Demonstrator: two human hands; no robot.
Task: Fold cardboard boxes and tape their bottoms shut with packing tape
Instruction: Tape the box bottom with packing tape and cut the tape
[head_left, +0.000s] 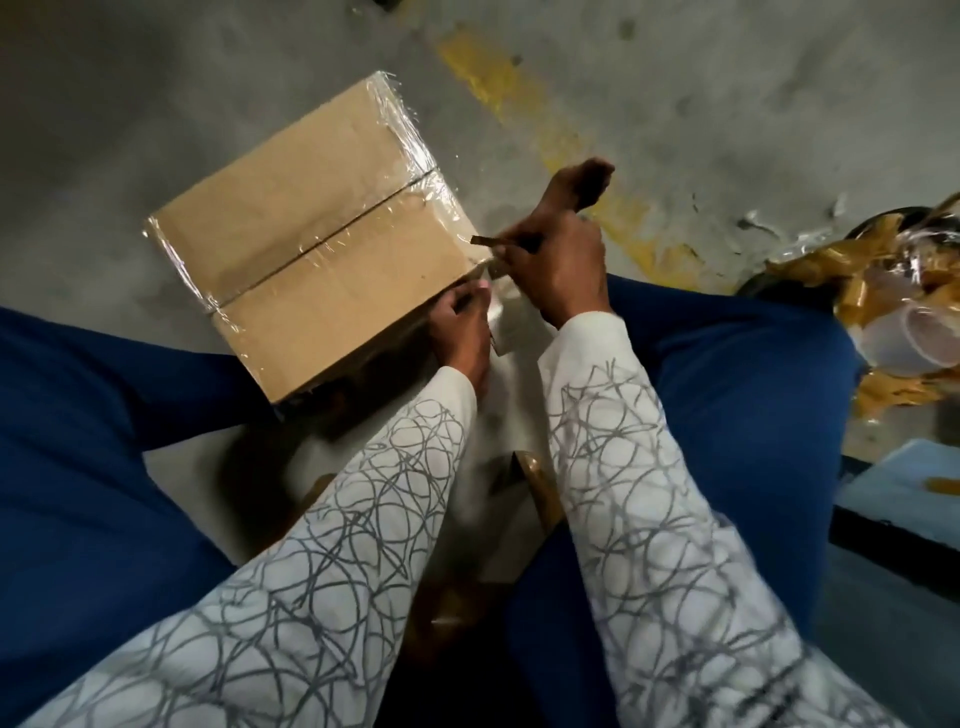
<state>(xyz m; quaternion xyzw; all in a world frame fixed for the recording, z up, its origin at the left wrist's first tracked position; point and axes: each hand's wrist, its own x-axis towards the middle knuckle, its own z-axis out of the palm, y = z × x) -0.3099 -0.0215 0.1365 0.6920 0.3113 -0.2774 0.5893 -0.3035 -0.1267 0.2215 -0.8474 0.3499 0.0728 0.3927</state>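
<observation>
Head view: blue-trousered legs flank a cardboard box standing on the grey floor, its centre seam and edges covered in clear tape; the left hand grips the box's near right corner, thumb curled over the edge; just right of it, the right hand is closed round a small dark tool whose tip touches the same corner, a shiny tape strip hanging between both hands; far right lies a heap of tape scraps.
</observation>
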